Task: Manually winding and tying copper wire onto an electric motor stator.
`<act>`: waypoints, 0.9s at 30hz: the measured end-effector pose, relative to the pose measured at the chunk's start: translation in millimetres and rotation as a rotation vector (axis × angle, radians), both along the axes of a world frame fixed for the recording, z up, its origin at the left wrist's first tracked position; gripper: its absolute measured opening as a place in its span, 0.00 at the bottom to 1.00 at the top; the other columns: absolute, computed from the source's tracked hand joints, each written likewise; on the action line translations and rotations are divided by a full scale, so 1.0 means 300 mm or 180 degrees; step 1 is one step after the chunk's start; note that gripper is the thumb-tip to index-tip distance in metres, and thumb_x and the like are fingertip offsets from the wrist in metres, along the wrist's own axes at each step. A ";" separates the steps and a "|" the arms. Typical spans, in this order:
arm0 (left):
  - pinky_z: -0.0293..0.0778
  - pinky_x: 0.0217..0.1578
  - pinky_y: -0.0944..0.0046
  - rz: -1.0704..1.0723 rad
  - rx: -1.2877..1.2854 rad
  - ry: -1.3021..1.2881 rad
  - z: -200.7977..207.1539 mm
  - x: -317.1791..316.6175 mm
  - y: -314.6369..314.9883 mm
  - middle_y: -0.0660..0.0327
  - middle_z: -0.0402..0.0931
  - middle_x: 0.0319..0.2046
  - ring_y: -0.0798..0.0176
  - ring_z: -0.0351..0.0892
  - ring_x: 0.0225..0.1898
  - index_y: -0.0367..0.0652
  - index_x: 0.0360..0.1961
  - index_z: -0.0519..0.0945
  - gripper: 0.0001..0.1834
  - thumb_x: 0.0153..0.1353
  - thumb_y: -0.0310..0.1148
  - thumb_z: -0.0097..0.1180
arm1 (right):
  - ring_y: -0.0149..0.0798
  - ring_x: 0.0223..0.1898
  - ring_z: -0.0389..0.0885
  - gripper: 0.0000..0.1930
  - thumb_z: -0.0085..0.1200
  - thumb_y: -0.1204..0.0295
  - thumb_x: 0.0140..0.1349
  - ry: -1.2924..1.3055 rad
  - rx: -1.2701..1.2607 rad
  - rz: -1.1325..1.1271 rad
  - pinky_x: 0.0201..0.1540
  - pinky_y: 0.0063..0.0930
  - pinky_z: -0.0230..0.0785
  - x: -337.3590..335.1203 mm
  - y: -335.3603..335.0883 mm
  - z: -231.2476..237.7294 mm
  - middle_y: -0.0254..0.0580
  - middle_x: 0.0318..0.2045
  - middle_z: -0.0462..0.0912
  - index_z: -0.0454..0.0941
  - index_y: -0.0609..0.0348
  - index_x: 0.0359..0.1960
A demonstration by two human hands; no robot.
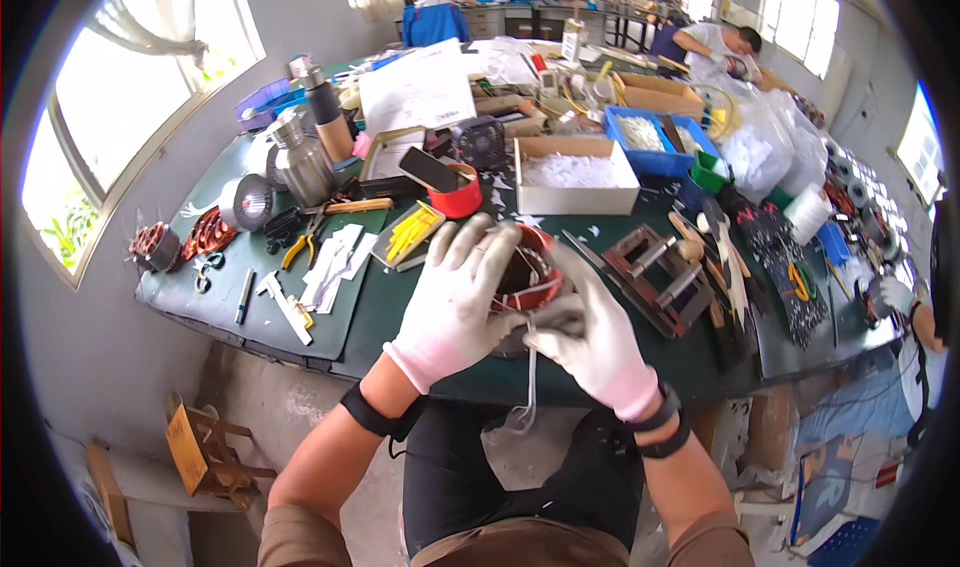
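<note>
A motor stator (537,289) with red-brown copper windings sits at the table's near edge, between my two gloved hands. My left hand (455,292) is closed round its left side, fingers over the far rim and thumb on the near side. A thin white cord (532,367) hangs from the stator's near side over the table edge. My right hand (592,337) lies against the right side, thumb and fingers pinched together at the cord; motion smears these fingertips a little. Both hands wear white gloves, and part of the stator is hidden behind them.
Beyond the hands stand a red round container (456,199) with a phone on it and a white box (577,182) of paper scraps. A metal clamping frame (658,279) lies right; pliers (301,250) and white paper strips (333,272) lie left. Another person (712,47) works far right.
</note>
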State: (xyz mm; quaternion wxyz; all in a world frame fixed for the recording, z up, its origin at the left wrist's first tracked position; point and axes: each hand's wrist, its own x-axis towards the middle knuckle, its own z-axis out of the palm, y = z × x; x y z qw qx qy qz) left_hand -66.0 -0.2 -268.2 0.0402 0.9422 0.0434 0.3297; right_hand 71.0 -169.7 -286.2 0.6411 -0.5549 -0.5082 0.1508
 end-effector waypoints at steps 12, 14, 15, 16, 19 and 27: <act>0.80 0.48 0.52 -0.0485 -0.0998 -0.0415 -0.111 0.008 -0.031 0.54 0.85 0.40 0.45 0.84 0.43 0.41 0.62 0.83 0.32 0.54 0.23 0.76 | 0.30 0.28 0.83 0.05 0.61 0.80 0.70 0.0653 -0.0735 -0.0671 0.32 0.26 0.75 -0.084 -0.141 -0.272 0.41 0.29 0.85 0.85 0.66 0.45; 0.80 0.48 0.52 -0.0564 -0.0926 -0.0462 -0.108 0.005 -0.023 0.54 0.85 0.40 0.45 0.84 0.43 0.41 0.62 0.83 0.32 0.54 0.23 0.76 | 0.23 0.27 0.78 0.11 0.61 0.81 0.70 0.1436 -0.0176 -0.0422 0.29 0.22 0.72 -0.103 -0.147 -0.232 0.33 0.30 0.81 0.82 0.65 0.53; 0.80 0.48 0.52 -0.0592 -0.0912 -0.0452 -0.105 0.002 -0.018 0.54 0.85 0.41 0.45 0.84 0.43 0.41 0.61 0.83 0.31 0.54 0.23 0.76 | 0.20 0.27 0.76 0.15 0.61 0.81 0.70 0.1712 0.0100 -0.0218 0.28 0.20 0.71 -0.109 -0.143 -0.184 0.30 0.31 0.78 0.80 0.65 0.57; 0.80 0.48 0.52 -0.0551 -0.1003 -0.0407 -0.103 -0.001 -0.015 0.53 0.85 0.42 0.45 0.84 0.44 0.42 0.60 0.83 0.30 0.54 0.23 0.76 | 0.21 0.27 0.75 0.22 0.64 0.83 0.67 0.1616 0.0222 -0.0066 0.30 0.19 0.72 -0.107 -0.144 -0.121 0.30 0.33 0.77 0.76 0.64 0.63; 0.81 0.49 0.52 -0.0576 -0.0965 -0.0414 -0.104 -0.007 -0.009 0.53 0.85 0.42 0.45 0.84 0.45 0.42 0.60 0.83 0.30 0.54 0.22 0.75 | 0.29 0.31 0.80 0.16 0.68 0.85 0.62 -0.0655 0.0521 -0.0070 0.34 0.26 0.73 -0.078 -0.120 0.109 0.37 0.36 0.82 0.87 0.64 0.51; 0.81 0.49 0.52 -0.0624 -0.1028 -0.0605 -0.123 -0.012 -0.014 0.52 0.85 0.43 0.44 0.84 0.45 0.41 0.59 0.82 0.29 0.54 0.21 0.75 | 0.48 0.26 0.90 0.13 0.52 0.75 0.79 0.1181 -0.1082 0.0774 0.35 0.43 0.87 -0.056 -0.715 -0.144 0.55 0.36 0.90 0.86 0.73 0.51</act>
